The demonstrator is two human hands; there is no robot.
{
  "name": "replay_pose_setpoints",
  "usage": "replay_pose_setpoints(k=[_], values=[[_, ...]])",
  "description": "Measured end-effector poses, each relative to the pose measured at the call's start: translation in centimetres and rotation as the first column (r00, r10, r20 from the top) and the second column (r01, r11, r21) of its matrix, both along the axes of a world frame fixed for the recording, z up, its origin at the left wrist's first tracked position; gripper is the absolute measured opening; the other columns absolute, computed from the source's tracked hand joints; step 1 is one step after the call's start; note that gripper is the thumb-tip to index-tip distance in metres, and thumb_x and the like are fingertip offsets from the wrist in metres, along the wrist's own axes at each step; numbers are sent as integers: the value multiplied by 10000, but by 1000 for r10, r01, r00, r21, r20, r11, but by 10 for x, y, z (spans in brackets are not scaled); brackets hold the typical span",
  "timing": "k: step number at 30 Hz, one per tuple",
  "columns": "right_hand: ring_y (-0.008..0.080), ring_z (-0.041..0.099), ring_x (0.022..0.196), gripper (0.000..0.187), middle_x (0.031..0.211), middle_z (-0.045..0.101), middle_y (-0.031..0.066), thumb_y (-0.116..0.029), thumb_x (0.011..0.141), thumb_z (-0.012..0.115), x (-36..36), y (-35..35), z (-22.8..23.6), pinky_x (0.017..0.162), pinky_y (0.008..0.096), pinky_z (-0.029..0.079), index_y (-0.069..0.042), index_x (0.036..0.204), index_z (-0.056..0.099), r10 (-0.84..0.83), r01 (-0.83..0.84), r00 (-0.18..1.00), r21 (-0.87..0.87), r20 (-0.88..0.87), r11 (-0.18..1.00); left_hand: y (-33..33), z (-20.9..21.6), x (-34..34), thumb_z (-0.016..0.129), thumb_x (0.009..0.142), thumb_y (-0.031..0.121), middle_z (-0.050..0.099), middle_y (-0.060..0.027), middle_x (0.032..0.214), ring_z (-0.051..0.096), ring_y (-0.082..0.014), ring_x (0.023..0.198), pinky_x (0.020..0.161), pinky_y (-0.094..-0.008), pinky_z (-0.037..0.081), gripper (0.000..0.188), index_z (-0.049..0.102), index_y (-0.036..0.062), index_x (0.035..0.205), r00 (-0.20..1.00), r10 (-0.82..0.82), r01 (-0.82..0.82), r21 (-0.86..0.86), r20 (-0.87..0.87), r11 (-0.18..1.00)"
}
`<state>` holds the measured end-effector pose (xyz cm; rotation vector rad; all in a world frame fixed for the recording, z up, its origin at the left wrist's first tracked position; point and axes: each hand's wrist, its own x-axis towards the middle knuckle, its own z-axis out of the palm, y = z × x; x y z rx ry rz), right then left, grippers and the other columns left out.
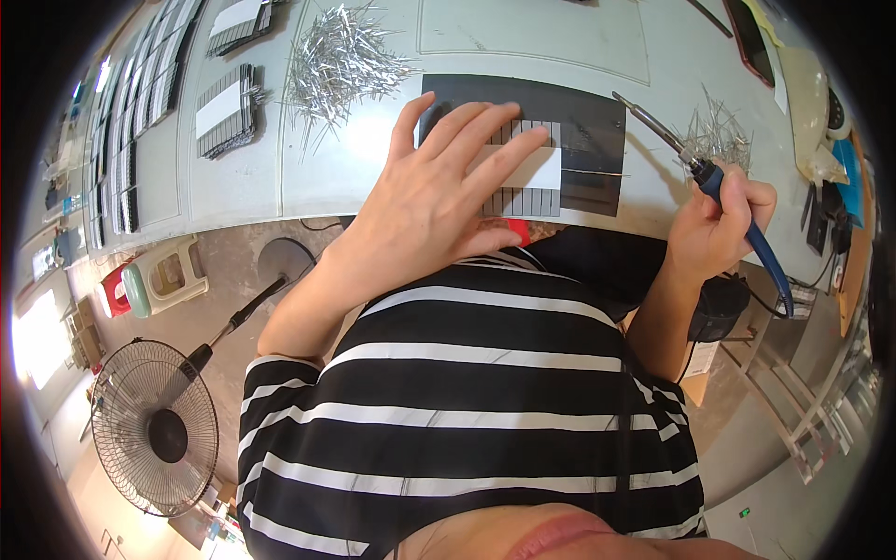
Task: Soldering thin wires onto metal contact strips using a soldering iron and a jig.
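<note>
Across the panel (546, 170), left hand (437, 187) splays; right hand (714, 224) grips soldering iron (768, 259).

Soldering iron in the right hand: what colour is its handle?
The soldering iron handle is dark blue, seen best in the head view.

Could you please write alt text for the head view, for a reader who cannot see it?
A person's right hand holds a blue-handled soldering iron, while the left hand lies spread over a white-centred panel with dark striped edges, on a dark sheet. Two piles of thin silvery strips lie on the pale table.
</note>
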<state>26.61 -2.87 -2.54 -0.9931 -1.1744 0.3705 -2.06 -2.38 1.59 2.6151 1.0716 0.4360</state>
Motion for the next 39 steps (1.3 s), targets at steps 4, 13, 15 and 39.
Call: replay_pose_setpoints(k=[4, 13, 15, 39], values=[[105, 416, 588, 64, 848, 434, 61, 37, 943, 529, 0, 0, 0, 521, 255, 325, 16, 885, 548, 7, -13, 995, 55, 102, 998, 0, 3, 2, 824, 731, 338, 514, -98, 1455, 473, -273, 1343, 1168, -526, 200, 887, 430, 126, 1496, 1000, 9, -9, -5, -27, 1000], [106, 436, 642, 167, 663, 479, 64, -95, 921, 610, -4, -3, 1, 586, 216, 322, -29, 912, 457, -107, 121, 969, 52, -222, 991, 19, 21, 2, 884, 624, 217, 538, -78, 1372, 508, -264, 1290, 1169, -526, 203, 972, 445, 167, 1490, 998, -15, 14, 11, 62, 1000], [107, 408, 627, 167, 675, 486, 65, -82, 920, 598, -7, -1, -4, 589, 251, 324, -25, 903, 442, -224, 240, 963, 96, -152, 966, 53, 32, 7, 871, 641, 214, 537, -81, 1383, 510, -263, 1294, 1165, -527, 218, 942, 453, 174, 1485, 998, -23, 18, 97, 54, 995], [152, 460, 509, 558, 531, 482, 72, -410, 1066, 263, -4, -11, -4, 478, 263, 376, 32, 1374, 408, -407, 394, 912, -182, -43, 901, 152, 42, -117, 895, 656, 251, 516, -54, 1484, 429, -243, 1405, 1215, -509, 189, 955, 451, 258, 1501, 964, 59, 8, 249, -260, 968]])
